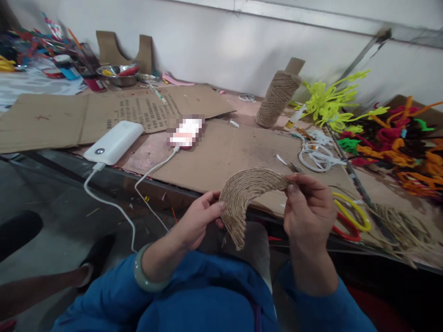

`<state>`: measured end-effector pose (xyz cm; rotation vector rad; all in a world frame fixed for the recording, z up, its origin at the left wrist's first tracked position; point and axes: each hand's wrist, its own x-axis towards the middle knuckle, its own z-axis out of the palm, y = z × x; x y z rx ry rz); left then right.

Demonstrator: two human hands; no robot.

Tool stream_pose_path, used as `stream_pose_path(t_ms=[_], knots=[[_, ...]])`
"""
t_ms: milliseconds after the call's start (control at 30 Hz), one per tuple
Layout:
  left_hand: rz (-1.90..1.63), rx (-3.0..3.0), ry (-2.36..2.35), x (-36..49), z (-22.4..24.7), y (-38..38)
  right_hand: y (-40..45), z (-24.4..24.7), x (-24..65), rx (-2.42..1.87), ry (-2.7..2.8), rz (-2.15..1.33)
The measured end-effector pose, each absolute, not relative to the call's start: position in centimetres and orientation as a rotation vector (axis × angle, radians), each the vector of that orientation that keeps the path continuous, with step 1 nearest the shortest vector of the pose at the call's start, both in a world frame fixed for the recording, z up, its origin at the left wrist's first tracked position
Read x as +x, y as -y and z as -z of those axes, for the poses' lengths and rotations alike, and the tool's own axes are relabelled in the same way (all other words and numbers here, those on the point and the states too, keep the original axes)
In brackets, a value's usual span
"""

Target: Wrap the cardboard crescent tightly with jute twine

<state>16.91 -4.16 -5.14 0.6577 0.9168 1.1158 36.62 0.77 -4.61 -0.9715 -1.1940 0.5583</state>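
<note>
A crescent-shaped piece of coiled jute twine (247, 189) is held up in front of the table edge, its rows of cord lying side by side. My left hand (204, 214) pinches its outer left side between thumb and fingers. At the upper right tip, my right hand (308, 210) pinches the other end. Its fingertips partly hide that tip. Further back stands a spool of jute twine (278, 94) around a cardboard tube, leaning slightly right. Loose jute strands (404, 226) lie to the right of my right hand.
Scissors with yellow and red handles (353, 214) lie by my right wrist. A white power bank (114, 143) and a phone (187, 131) sit on the left with cables hanging over the edge. Cardboard (224, 152) covers the table; colourful pipe-cleaner shapes (398, 143) crowd the right. A person's leg (44, 290) shows lower left.
</note>
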Motion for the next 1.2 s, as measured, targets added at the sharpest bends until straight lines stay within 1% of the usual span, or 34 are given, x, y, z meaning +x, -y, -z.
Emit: stream_pose_path(t_ms=[167, 267, 367, 467, 533, 733, 867, 967, 1200], knots=[[-0.959, 0.565, -0.829, 17.1, 5.2, 4.2, -0.3, 4.6, 36.2, -0.890, 1.282, -0.622], [-0.970, 0.568, -0.839, 17.2, 5.4, 4.3, 0.5, 4.5, 36.0, -0.856, 1.230, -0.765], [-1.012, 0.577, -0.828, 17.5, 5.4, 4.4, 1.3, 4.5, 35.6, -0.943, 1.177, -0.944], [-1.017, 0.612, -0.843, 17.9, 5.4, 4.6, 1.6, 4.6, 35.1, -1.023, 1.252, -1.117], [-1.014, 0.659, -0.874, 18.1, 5.6, 4.7, 1.6, 4.5, 34.8, -1.032, 1.255, -1.170], [-1.006, 0.753, -0.937, 18.0, 6.0, 4.7, 1.6, 4.1, 34.5, -1.143, 1.221, -1.081], [-1.077, 0.761, -0.909, 17.7, 4.8, 4.1, 2.5, 3.5, 34.2, -1.200, 1.401, -1.019], [-1.044, 0.792, -0.949, 17.6, 4.0, 3.8, 3.1, 3.2, 34.0, -1.183, 1.561, -0.937], [-1.009, 0.787, -0.990, 17.9, 4.6, 4.0, 3.5, 3.5, 34.9, -1.055, 1.636, -1.053]])
